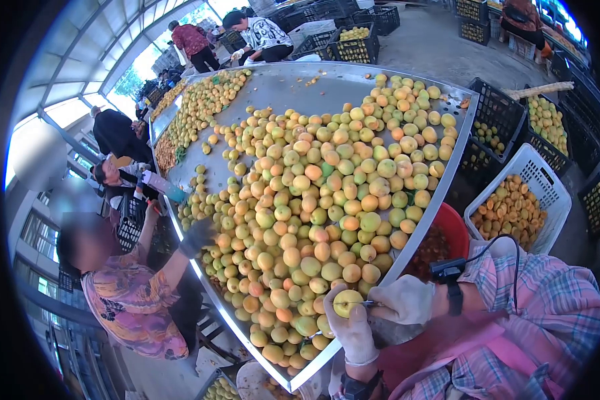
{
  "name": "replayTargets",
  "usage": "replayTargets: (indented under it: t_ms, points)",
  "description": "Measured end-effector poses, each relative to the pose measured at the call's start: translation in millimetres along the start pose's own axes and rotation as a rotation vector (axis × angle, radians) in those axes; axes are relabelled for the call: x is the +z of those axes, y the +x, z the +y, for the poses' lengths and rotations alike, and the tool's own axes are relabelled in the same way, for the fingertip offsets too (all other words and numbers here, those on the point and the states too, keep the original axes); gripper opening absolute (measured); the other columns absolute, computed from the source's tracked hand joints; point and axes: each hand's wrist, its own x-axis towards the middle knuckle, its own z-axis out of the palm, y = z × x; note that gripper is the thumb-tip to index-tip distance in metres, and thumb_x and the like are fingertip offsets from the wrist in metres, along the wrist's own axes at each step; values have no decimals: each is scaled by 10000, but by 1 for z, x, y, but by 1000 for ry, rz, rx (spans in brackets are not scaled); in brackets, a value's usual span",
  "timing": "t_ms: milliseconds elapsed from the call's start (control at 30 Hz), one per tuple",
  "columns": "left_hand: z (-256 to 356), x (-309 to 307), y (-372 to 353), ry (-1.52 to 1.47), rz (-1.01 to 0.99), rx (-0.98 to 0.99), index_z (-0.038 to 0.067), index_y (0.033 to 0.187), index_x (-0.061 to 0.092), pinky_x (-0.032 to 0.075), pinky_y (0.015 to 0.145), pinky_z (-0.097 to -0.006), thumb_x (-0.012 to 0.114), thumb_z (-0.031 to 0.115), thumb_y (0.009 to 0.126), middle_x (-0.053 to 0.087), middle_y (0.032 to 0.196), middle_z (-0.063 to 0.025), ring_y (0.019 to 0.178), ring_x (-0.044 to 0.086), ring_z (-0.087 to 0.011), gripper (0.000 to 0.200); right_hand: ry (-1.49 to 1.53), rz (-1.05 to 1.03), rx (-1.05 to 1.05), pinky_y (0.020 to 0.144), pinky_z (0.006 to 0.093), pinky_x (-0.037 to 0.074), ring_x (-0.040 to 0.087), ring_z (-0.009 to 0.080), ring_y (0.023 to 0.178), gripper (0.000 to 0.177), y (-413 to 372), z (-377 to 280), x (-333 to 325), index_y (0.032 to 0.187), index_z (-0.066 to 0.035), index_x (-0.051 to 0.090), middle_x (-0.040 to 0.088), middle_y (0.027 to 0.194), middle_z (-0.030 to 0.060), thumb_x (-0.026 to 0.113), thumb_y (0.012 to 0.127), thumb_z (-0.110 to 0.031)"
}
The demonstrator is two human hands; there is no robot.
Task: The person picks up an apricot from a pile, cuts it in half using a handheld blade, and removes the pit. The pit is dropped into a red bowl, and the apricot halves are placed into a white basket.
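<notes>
A white-gloved left hand of mine, my left hand (355, 337), is closed round a yellow-green apricot (347, 303) at the near edge of the metal table. My right hand (407, 300), also gloved in white, grips a thin metal tool (368, 303); its tip meets the apricot, and its handle is hidden in the fingers. Just beyond both hands lies a wide heap of apricots (307, 193), yellow, orange and green, on the sorting table (273, 93) with its raised metal rim.
To the right stand a red tub (452, 230), a white crate (559, 193) of halved apricots and black crates (497, 110). A co-worker (130, 293) at the left reaches a dark-gloved hand (198, 238) into the heap. More people work farther back.
</notes>
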Motion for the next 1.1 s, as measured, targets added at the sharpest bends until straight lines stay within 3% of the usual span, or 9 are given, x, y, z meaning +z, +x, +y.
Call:
replayTargets:
  t_ms: [133,200,267,500,600,667,900,967,1100]
  points:
    - [-4,2,-12,-24,73,-46,-17,1195,487,473,783,-279,615,126,842,557,1014,-93,873,540,-167,401,-35,-21,-36,461,363,439,600,268,532,242,1,-8,-2,918,-99,520,552,583,67,611,893,-322]
    - [-7,1,-2,97,73,-22,-14,1161,504,486,795,-294,617,60,816,572,971,-87,868,563,-167,370,11,-136,148,603,382,517,655,291,685,487,9,-11,-12,1273,-86,504,655,773,100,654,836,-239]
    - [-2,1,1,140,54,-5,-12,1141,506,486,788,-292,632,58,801,572,968,-87,861,562,-165,370,-26,-120,122,627,379,532,663,300,716,642,1,-1,-2,1408,-89,392,682,861,93,657,836,-208]
    - [2,-1,3,110,69,-48,-14,1089,517,487,765,-285,645,58,779,575,914,-82,827,563,-160,343,96,-13,-23,557,344,505,634,258,612,717,1,2,4,1465,-154,345,666,776,99,666,844,-313]
    - [4,-7,1,134,1,-96,-12,1114,523,455,833,-290,574,99,831,551,1006,-78,909,536,-160,308,-103,65,-104,582,365,517,656,278,664,681,1,-7,-5,1457,-148,352,675,817,121,641,866,-323]
    - [5,-8,2,153,-42,-29,-14,1119,516,453,833,-286,560,73,810,547,1011,-82,903,533,-159,324,156,-172,14,602,373,525,670,291,705,637,5,-2,-12,1447,-141,362,678,856,118,622,888,-300]
    - [5,-2,2,-16,-74,-79,-32,1218,496,471,852,-291,496,119,832,564,1073,-105,955,565,-176,415,190,-177,0,615,373,529,668,311,727,605,9,0,-19,1457,-125,327,677,919,155,584,930,-272]
    - [5,-4,5,-103,-101,-127,-35,1258,484,477,859,-291,461,131,844,567,1100,-109,987,572,-184,446,318,-218,117,729,377,522,651,358,856,625,9,2,-19,1448,-109,357,656,1064,172,618,904,-274]
    - [3,-15,10,-190,-176,-203,-34,1304,441,447,882,-251,545,64,861,545,1131,-88,975,540,-139,465,390,-373,240,780,385,509,634,385,919,620,16,5,-30,1458,-96,333,636,1110,199,594,929,-288]
